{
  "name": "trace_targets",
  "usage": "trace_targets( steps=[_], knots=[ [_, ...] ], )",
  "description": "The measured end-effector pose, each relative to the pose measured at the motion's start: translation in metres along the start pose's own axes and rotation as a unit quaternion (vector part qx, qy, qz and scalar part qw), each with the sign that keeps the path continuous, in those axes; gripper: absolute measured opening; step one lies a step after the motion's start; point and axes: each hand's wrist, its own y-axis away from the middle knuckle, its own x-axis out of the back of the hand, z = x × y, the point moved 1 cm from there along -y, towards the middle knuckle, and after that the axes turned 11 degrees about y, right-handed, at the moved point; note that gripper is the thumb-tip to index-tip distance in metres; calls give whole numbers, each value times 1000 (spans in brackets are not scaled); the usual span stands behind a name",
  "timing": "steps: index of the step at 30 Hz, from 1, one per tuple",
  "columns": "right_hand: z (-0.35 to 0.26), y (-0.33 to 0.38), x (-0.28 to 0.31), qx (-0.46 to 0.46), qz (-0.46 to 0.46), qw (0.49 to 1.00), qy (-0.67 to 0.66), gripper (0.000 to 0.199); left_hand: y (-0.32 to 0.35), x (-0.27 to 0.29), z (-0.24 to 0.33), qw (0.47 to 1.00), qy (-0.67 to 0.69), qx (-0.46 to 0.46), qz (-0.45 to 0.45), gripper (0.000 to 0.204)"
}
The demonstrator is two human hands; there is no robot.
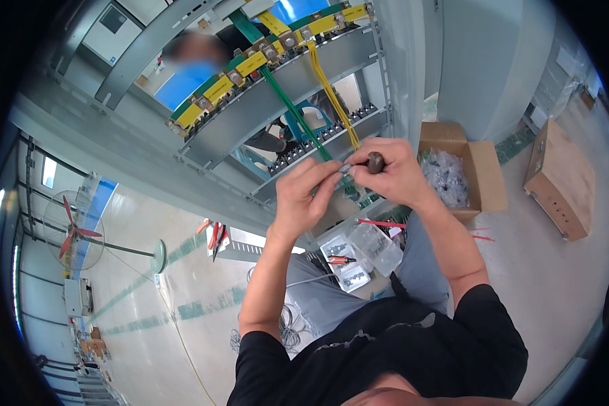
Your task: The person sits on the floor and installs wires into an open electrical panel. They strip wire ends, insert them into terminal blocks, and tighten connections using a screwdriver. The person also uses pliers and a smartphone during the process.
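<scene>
The left hand (301,196) pinches a small grey piece (345,168) near the green wires (291,108) and yellow wires (329,88); the right hand (394,174) meets it there, its fingers curled around a dark brown handle (376,162).

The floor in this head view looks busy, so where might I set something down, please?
Bare floor lies between the yellowish cord and the coiled grey wire, and between the right forearm and the brown box. It is crowded between the legs, where a parts tray holding red-handled pliers adjoins a clear container.
</scene>
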Motion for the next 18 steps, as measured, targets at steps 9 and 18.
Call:
trace_targets(
  steps=[9, 18],
  knots=[
    [9, 8, -1, -127, -72, 985, -95, 12, 4, 9, 4, 996, 28, 61, -53, 17],
    [54, 30, 4, -228, -88, 936, -255, 23, 14, 19, -27, 940, 254, 225, 29, 20]
  ],
)
